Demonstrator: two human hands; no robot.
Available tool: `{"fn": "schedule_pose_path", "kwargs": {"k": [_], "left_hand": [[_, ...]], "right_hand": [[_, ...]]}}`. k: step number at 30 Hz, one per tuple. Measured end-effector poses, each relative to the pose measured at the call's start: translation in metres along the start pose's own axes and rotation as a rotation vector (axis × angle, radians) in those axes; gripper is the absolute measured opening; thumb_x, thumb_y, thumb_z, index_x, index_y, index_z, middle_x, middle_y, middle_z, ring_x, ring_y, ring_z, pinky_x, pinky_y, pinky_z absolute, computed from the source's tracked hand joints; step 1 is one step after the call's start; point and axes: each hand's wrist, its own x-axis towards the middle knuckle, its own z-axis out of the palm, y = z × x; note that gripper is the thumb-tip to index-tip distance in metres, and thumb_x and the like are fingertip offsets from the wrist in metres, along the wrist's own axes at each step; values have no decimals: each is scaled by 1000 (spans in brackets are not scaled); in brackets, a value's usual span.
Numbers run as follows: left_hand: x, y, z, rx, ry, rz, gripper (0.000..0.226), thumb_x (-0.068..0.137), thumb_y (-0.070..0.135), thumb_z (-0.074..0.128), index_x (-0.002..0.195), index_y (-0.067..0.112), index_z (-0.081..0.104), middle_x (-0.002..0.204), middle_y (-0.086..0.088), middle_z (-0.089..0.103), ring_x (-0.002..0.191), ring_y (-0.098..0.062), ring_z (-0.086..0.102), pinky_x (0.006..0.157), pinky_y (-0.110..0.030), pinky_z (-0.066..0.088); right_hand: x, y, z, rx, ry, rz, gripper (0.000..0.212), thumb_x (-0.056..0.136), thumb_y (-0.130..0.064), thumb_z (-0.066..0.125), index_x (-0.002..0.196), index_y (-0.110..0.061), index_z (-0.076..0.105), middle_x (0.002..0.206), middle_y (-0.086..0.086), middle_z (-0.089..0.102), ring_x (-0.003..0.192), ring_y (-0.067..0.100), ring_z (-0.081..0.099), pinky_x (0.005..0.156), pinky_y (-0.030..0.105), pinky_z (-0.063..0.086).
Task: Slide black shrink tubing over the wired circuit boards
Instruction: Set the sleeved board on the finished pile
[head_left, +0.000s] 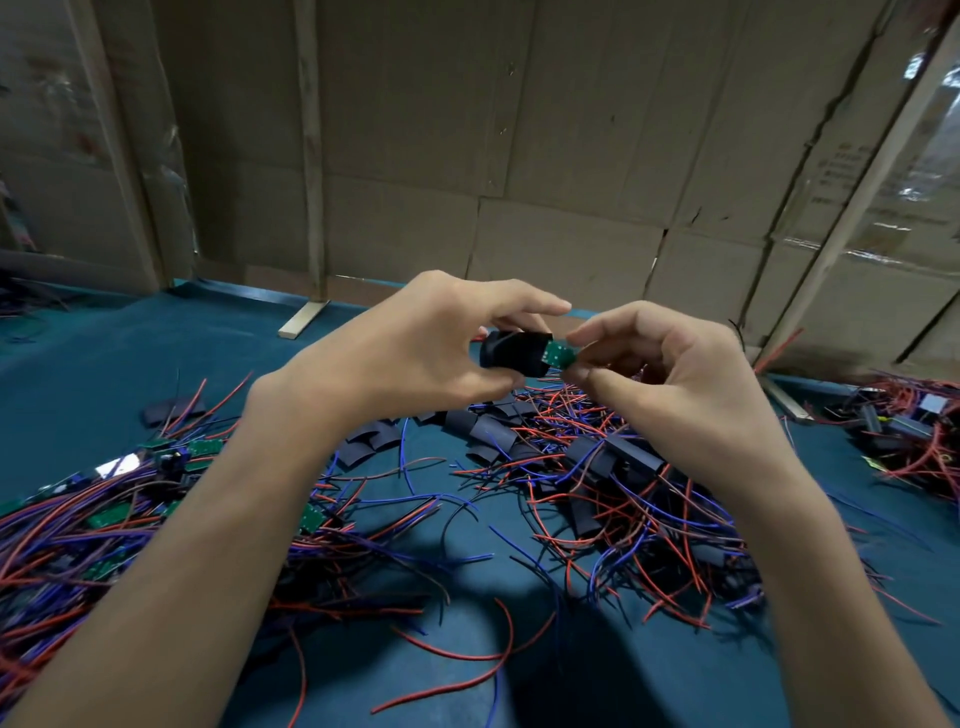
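Observation:
Above the table my left hand (415, 348) grips a short piece of black shrink tubing (514, 353) between thumb and fingers. A small green circuit board (560, 356) sticks out of the tubing's right end, and my right hand (660, 364) pinches that board by its right edge. Most of the board lies inside the tubing and is hidden. Loose flat pieces of black tubing (485, 434) lie on the table below my hands. Bare green boards with red and blue wires (111, 514) are heaped at the left.
A teal-covered table (104, 374) carries tangles of red and blue wires (613, 499) across its middle and right. Another pile of wired parts (904, 431) sits at the far right. Cardboard walls (519, 130) and wooden slats (304, 319) close off the back.

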Motion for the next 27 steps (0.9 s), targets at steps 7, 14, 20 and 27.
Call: {"fn": "schedule_pose_path", "kwargs": {"k": [7,14,20,27], "left_hand": [[0,0,2,-25,11,5,56,79,3,79,131,19,65,116,10,73,112,1,64,100,-28,50],[2,11,8,67,23,47,54,81,3,77,131,15,64,111,9,75,104,-5,68,92,-17,48],[3,18,11,112,26,34,58,83,4,76,137,14,59,117,6,73,112,-17,67,96,-40,49],[6,17,23,80,30,57,66,85,-1,71,146,11,48,123,3,71,111,-22,67,96,-36,49]], "right_hand": [[0,-3,-2,73,7,43,19,82,-3,78,87,-21,74,75,-2,76,69,33,68,62,38,53],[2,-7,8,122,76,92,24,80,-1,79,90,-20,69,67,-9,74,54,0,59,55,11,44],[2,-7,7,69,91,65,23,80,-4,83,92,-15,67,75,-9,76,62,11,66,59,12,46],[1,-3,4,-40,112,-49,17,81,1,81,84,-14,75,77,-6,76,72,2,71,70,21,57]]}}
